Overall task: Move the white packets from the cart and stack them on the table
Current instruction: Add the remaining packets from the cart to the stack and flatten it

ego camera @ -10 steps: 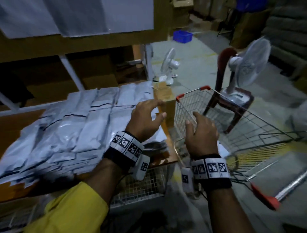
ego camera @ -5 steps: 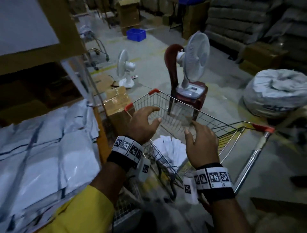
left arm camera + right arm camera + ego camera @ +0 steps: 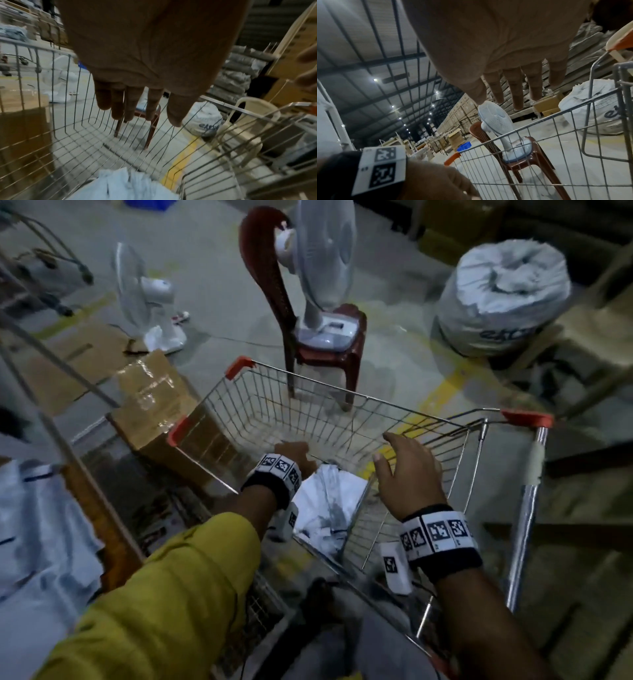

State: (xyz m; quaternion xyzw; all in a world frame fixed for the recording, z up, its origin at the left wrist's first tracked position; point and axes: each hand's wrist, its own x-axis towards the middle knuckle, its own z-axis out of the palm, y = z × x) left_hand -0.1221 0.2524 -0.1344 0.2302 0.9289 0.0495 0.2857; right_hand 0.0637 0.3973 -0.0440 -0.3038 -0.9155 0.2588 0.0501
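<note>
Down inside the silver wire shopping cart with orange corner caps (image 3: 346,419), the left hand (image 3: 295,453) reaches with fingers straight and slightly spread, holding nothing; the left wrist view shows all five fingers (image 3: 130,102) extended above the basket floor. Just below and behind that hand lies the crumpled heap of white plastic packets (image 3: 330,501), the only contents visible in the cart, too bunched to count. Hovering over the cart's near rim, the right hand (image 3: 407,474) is also empty, fingers relaxed and parted. Beyond both hands, two white pedestal fans stand: one on a dark red plastic chair (image 3: 329,344), one on the floor to the left (image 3: 144,302). Left of the left forearm, more white packets (image 3: 37,529) lie stacked on the table.
</note>
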